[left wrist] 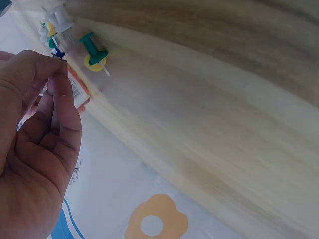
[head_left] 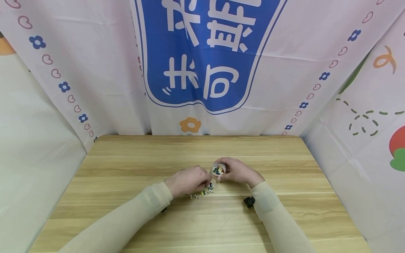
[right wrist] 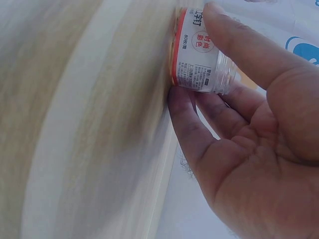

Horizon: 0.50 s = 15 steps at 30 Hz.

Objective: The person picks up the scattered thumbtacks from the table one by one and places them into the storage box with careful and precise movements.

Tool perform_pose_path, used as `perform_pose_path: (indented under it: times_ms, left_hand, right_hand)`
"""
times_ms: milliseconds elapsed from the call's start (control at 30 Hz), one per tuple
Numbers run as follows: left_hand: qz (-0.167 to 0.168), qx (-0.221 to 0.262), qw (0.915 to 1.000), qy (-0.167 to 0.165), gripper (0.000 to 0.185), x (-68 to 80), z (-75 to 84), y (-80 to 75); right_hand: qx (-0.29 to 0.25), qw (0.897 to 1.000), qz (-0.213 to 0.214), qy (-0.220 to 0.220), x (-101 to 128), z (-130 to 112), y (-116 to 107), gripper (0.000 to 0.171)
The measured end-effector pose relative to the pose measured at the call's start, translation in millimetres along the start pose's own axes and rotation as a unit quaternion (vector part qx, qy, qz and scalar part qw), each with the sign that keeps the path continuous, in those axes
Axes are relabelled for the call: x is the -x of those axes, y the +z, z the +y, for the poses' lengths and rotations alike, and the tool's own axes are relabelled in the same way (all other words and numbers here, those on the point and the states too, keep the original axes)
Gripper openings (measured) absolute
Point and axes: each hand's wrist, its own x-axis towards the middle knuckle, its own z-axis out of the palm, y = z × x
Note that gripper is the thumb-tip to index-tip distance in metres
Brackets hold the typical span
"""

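My right hand (head_left: pixel 239 171) grips a small clear jar (right wrist: pixel 195 55) that stands upright on the table, thumb on one side and fingers on the other. The jar wears a white label with a red edge, and mixed-colour push pins (head_left: pixel 218 170) lie inside it. Close to the jar's left side, my left hand (head_left: pixel 189 180) pinches a blue push pin (left wrist: pixel 59 53) between thumb and fingertip. Loose white, green and yellow push pins (head_left: pixel 203 193) form a line on the table just below the left hand. One green push pin (left wrist: pixel 93 49) lies near its fingertips.
The wooden table (head_left: pixel 133 154) meets a white printed cloth (head_left: pixel 117 98) at its back edge, and more cloth hangs at both sides. A black wrist device (head_left: pixel 249 202) sits by the right sleeve.
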Motion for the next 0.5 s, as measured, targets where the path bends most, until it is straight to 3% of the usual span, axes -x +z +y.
perform_pose_path:
  times_ms: [267, 500]
  left_hand:
    - [0.015, 0.019, 0.9995, -0.020, 0.016, -2.5, 0.0, -12.5]
    - [0.050, 0.054, 0.9964, -0.042, 0.006, -7.4, 3.2, -20.2]
  right_hand:
    - [0.000, 1.000, -0.001, -0.006, 0, -1, 0, 0.062]
    - [-0.004, 1.000, -0.004, -0.014, 1, -1, 0, 0.059]
